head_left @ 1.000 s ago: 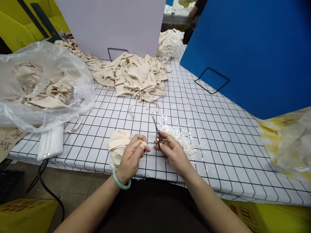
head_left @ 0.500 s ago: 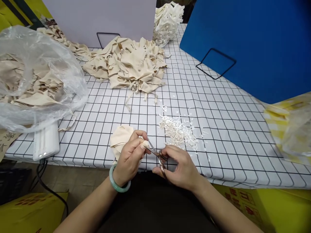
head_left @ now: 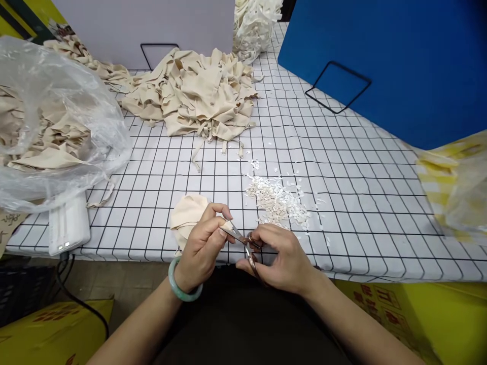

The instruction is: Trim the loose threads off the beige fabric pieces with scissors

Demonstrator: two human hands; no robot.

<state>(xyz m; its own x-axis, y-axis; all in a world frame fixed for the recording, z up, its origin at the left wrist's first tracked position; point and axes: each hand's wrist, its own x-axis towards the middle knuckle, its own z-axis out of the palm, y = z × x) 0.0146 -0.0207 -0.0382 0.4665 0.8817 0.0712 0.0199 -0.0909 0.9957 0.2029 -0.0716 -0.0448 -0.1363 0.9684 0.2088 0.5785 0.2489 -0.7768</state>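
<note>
While the left hand (head_left: 203, 246) pinches a tab on the beige cloth (head_left: 188, 215) between thumb and forefinger, the right hand (head_left: 283, 258) grips the scissors (head_left: 241, 241), fingers curled through the loops, blades at the tab. Cloth lies at the table (head_left: 342, 203) edge, 6 o'clock (clippings (head_left: 277, 200) at 1 o'clock). It likely handles soft, light, limp; hold close beside the cut.

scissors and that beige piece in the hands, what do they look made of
Small scissors in the right hand: bare metal, judging by shiny grey blades. Folded beige piece in the left hand: soft matte woven fabric, probably, as it creases limply.
</note>
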